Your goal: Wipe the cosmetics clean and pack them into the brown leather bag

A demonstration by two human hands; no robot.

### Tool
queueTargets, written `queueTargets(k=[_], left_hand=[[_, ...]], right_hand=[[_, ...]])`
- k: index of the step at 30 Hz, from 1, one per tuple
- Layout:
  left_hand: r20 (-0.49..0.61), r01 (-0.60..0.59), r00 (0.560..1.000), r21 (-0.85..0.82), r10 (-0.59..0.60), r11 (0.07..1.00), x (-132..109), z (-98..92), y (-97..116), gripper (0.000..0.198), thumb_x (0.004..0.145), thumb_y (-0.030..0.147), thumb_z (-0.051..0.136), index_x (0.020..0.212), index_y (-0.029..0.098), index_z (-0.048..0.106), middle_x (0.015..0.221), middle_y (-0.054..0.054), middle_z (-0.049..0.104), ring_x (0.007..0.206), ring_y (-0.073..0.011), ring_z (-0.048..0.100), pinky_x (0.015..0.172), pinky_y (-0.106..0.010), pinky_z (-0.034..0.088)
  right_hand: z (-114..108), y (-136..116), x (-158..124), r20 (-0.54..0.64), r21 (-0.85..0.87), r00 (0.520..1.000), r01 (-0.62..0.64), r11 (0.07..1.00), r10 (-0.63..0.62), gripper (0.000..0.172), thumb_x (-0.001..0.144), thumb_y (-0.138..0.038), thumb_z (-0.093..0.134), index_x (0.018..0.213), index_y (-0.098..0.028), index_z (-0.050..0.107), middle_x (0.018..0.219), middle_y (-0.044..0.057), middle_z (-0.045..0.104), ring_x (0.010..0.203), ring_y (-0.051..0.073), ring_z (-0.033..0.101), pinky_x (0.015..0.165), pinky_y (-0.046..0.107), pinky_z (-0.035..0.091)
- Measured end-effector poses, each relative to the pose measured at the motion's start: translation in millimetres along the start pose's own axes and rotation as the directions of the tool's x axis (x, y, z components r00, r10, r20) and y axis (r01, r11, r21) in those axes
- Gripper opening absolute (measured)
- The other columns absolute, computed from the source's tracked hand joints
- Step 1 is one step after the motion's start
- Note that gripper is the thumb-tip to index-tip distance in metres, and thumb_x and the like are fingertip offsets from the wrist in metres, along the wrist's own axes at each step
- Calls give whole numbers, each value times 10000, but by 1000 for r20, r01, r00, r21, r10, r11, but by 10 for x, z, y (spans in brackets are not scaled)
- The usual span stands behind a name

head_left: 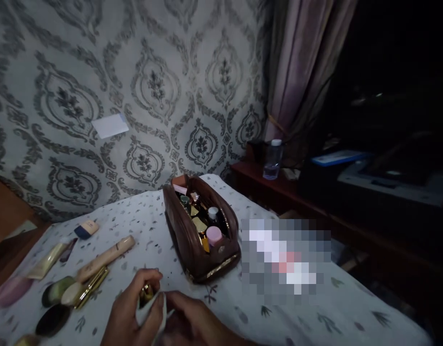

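My left hand (122, 310) is closed around a small shiny gold-coloured item (146, 292), perhaps a bottle or tube; most of it is hidden by the fingers. A thin white cloth or wipe (142, 313) is wrapped against it. The fingers of my right hand (197, 317) press on this cloth from the other side, partly out of sight. Just beyond both hands stands a brown toiletry bag (180, 240), unzipped. Inside it are a pink-capped container (214, 234), a white-capped bottle (213, 212) and several gold-topped pieces.
Left on the patterned sheet lie a beige tube (107, 257), a gold stick (92, 287), a dark oval item (53, 319), a green tube (50, 259) and a navy-and-beige bottle (86, 229). A blurred patch (286, 259) covers something right. A water bottle (272, 159) stands behind.
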State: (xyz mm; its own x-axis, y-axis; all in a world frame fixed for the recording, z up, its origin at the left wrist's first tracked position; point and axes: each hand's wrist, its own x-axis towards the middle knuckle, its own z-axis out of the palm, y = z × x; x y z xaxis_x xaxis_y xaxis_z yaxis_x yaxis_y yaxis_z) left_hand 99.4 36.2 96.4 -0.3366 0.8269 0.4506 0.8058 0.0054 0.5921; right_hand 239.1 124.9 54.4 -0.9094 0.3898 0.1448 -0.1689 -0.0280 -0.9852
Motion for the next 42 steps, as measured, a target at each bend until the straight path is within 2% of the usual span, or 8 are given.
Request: queueTargets(k=[5, 14, 20, 23, 29, 34, 38, 42], left_hand=[[-46, 50, 998, -8, -50, 999, -32, -204, -370, 275, 875, 419, 529, 1033, 211, 615, 925, -48, 703, 898, -232, 679, 780, -340, 568], [-106, 102, 988, -119, -115, 988, -278, -244, -688, 533, 899, 388, 514, 1378, 191, 390, 1337, -136, 541, 1237, -267, 536, 1056, -455, 428], [7, 101, 995, -76, -101, 992, -374, -221, -850, 429, 892, 308, 469, 1290, 155, 433, 1278, -162, 577, 1198, -269, 544, 1026, -434, 425], [4, 125, 992, -90, -126, 988, -350, -280, -880, 236, 880, 309, 461, 1063, 178, 532, 975, -80, 638, 926, -223, 602, 859, -360, 464], [8, 211, 977, -159, -212, 965, -309, -406, -958, 290, 865, 369, 433, 618, 223, 388, 567, 49, 391, 580, -139, 423, 601, -264, 358], [87, 268, 963, -259, -254, 928, -376, -486, -944, 273, 858, 395, 422, 670, 209, 492, 637, 21, 484, 665, -163, 473, 621, -258, 375], [307, 441, 893, -450, -329, 776, -374, -469, -936, 337, 811, 477, 503, 614, 206, 463, 597, 32, 433, 610, -150, 419, 590, -251, 360], [303, 445, 894, -519, -329, 730, -354, -421, -874, 386, 773, 579, 576, 677, 205, 559, 632, 16, 509, 651, -172, 485, 622, -259, 422]], right_hand=[[448, 157, 329, -63, 307, 987, -118, 944, 144, 491, 583, -548, 781, 742, -189, 486, 632, -50, 543, 563, 100, 523, 526, 218, 446], [809, 347, 683, -221, 196, 971, -44, 980, 88, 379, 646, -448, 726, 731, -201, 450, 608, -73, 462, 520, 81, 428, 469, 196, 340], [754, 478, 619, -226, -134, 973, 25, 991, -55, 213, 718, -346, 647, 717, -198, 493, 662, -37, 488, 635, 128, 449, 585, 237, 379], [742, 411, 563, -141, -248, 990, -32, 968, -3, 148, 733, -307, 615, 762, -189, 530, 679, -27, 507, 636, 135, 453, 591, 249, 363], [739, 341, 500, 7, -494, 1000, 4, 870, -1, 97, 763, -252, 566, 829, -185, 591, 742, -4, 553, 678, 153, 485, 639, 262, 377], [691, 294, 423, 91, -579, 993, 115, 807, -76, 59, 756, -162, 586, 810, -184, 591, 816, 9, 555, 748, 154, 506, 698, 258, 397], [654, 314, 405, 103, -619, 989, 148, 771, -107, 198, 731, -74, 631, 886, -196, 633, 885, 4, 579, 792, 144, 533, 728, 238, 413], [621, 436, 447, 112, -644, 974, 220, 733, -194, 200, 703, -116, 743, 868, -183, 653, 854, -3, 614, 752, 134, 552, 690, 213, 424]])
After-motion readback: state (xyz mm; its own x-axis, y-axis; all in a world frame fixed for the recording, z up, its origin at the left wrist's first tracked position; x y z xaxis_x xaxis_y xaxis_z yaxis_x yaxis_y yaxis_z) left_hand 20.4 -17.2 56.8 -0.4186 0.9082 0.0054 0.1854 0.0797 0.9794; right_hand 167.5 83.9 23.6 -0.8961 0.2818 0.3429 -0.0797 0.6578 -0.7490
